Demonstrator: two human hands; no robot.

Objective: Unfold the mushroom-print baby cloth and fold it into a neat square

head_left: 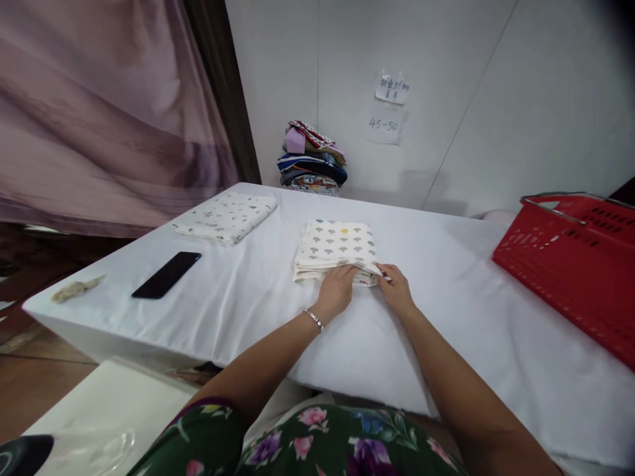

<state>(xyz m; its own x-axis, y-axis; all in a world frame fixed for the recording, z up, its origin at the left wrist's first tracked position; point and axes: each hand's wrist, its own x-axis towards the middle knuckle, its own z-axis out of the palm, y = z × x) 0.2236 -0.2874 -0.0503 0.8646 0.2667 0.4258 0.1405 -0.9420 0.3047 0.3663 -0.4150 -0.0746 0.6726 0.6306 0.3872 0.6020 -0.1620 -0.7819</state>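
A folded white cloth with small printed shapes (336, 244) lies in the middle of the white-covered table (258, 297). My left hand (337, 288), a bracelet on its wrist, rests at the cloth's near edge with its fingers curled onto the fold. My right hand (395, 285) pinches the near right corner of the same cloth. Both hands touch the cloth from the near side.
A second folded printed cloth (225, 215) lies at the back left. A black phone (167, 274) and a small crumpled scrap (77, 288) sit on the left. A red plastic basket (578, 261) stands at the right. A pile of folded clothes (311, 160) is against the wall.
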